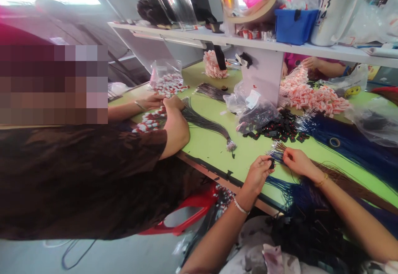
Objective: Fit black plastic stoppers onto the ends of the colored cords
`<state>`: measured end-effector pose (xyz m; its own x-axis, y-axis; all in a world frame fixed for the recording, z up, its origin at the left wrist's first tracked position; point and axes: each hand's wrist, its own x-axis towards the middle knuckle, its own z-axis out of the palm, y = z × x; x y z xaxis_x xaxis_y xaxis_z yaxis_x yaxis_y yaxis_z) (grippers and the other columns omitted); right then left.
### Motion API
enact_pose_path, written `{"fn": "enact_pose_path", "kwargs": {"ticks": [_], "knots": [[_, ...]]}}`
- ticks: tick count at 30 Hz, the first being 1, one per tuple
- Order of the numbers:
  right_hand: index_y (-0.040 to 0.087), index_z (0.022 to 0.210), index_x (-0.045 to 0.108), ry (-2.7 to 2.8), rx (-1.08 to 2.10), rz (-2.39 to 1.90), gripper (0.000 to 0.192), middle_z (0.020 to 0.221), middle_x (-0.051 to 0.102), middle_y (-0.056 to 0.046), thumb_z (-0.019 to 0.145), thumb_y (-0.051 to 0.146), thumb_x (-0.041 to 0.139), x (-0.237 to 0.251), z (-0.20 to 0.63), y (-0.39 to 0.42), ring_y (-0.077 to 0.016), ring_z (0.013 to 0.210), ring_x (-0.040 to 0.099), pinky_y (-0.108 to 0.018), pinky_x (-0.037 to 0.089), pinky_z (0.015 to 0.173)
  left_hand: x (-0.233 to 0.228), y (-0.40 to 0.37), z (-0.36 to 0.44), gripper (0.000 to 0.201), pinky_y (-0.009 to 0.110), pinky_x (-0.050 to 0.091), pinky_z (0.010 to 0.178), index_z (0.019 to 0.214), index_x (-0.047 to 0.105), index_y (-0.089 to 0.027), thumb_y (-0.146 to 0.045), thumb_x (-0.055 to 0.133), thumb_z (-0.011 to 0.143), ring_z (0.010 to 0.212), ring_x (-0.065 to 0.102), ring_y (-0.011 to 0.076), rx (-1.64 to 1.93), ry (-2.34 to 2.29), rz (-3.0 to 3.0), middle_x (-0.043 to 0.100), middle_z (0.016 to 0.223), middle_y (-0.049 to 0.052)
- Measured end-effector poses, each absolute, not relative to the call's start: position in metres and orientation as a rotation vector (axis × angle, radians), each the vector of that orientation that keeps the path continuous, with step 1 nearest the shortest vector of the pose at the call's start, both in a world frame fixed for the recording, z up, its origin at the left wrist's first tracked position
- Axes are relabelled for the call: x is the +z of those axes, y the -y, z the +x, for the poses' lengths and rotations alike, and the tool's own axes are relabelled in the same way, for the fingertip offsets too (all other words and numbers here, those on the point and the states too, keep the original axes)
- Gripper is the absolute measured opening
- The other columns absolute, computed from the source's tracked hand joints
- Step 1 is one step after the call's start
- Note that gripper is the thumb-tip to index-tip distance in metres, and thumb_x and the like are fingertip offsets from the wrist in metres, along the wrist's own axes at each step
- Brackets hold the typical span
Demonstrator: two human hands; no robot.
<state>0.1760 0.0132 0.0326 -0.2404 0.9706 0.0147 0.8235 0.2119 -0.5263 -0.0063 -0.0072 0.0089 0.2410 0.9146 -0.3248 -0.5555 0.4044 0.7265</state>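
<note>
My left hand (258,172) pinches a small black plastic connector housing (271,163) between thumb and fingertips, just over the table's front edge. Close on its right, my right hand (297,162) has its fingers closed at the ends of a bundle of brown wires (345,178); which wire they grip is too small to make out. Silvery crimped wire tips (275,148) fan out between and behind the two hands. Dark blue wires (281,185) run below them and hang over the table edge toward my lap. Behind the hands lies a heap of black connector housings (273,130).
A co-worker's hands (171,102) work at left by red-and-white connectors (151,120). Another person's hand (311,63) is beyond the orange-and-white pile (317,95). A white shelf (199,37) spans the table (205,141). A red stool (186,216) stands below.
</note>
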Motion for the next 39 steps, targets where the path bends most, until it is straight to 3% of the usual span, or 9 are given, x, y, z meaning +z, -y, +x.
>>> {"fn": "enact_pose_path", "kwargs": {"ticks": [5,11,21,26,39], "knots": [[0.017,0.070,0.054,2.036,0.743,-1.521,0.013,0.066,0.060,0.000,0.081,0.020,0.047,0.030,0.165,-0.025,-0.0113,0.058,0.050,-0.021,0.032,0.054,0.002,0.007,-0.002,0.034,0.024,0.045,0.065,0.086,0.061,-0.015,-0.024,0.080,0.059,0.070,0.058,0.0112,1.074,-0.801,0.512,0.060,0.077,0.001],[0.017,0.066,0.056,2.046,0.387,-1.820,0.009,0.060,0.059,-0.002,0.075,0.018,0.054,0.042,0.159,-0.032,-0.0121,0.054,0.046,-0.024,0.028,0.054,-0.002,0.006,-0.002,0.037,0.024,0.045,0.065,0.087,0.059,-0.015,-0.027,0.080,0.059,0.070,0.058,0.0119,1.068,-0.800,0.515,0.060,0.077,0.002],[0.016,0.066,0.054,1.799,0.950,-1.343,0.008,0.058,0.050,0.004,0.073,0.019,0.051,0.044,0.147,-0.018,-0.0088,0.053,0.042,-0.020,0.033,0.050,-0.001,0.008,-0.004,0.033,0.025,0.045,0.068,0.089,0.060,-0.015,-0.023,0.078,0.061,0.070,0.055,0.0104,1.073,-0.744,0.475,0.059,0.078,0.001],[0.016,0.064,0.054,1.872,0.828,-1.374,0.008,0.053,0.041,0.006,0.071,0.017,0.053,0.037,0.148,-0.001,-0.0077,0.049,0.033,-0.020,0.025,0.048,-0.003,0.007,-0.005,0.030,0.025,0.045,0.069,0.089,0.061,-0.014,-0.021,0.076,0.063,0.073,0.056,0.0117,1.079,-0.690,0.438,0.060,0.082,0.003],[0.018,0.068,0.051,2.090,0.499,-1.360,0.007,0.061,0.050,0.002,0.075,0.015,0.051,0.033,0.144,0.012,-0.0108,0.054,0.040,-0.024,0.027,0.053,-0.009,0.005,-0.007,0.030,0.027,0.044,0.069,0.091,0.062,-0.014,-0.022,0.075,0.064,0.072,0.057,0.0125,1.063,-0.687,0.464,0.061,0.082,0.004]]}}
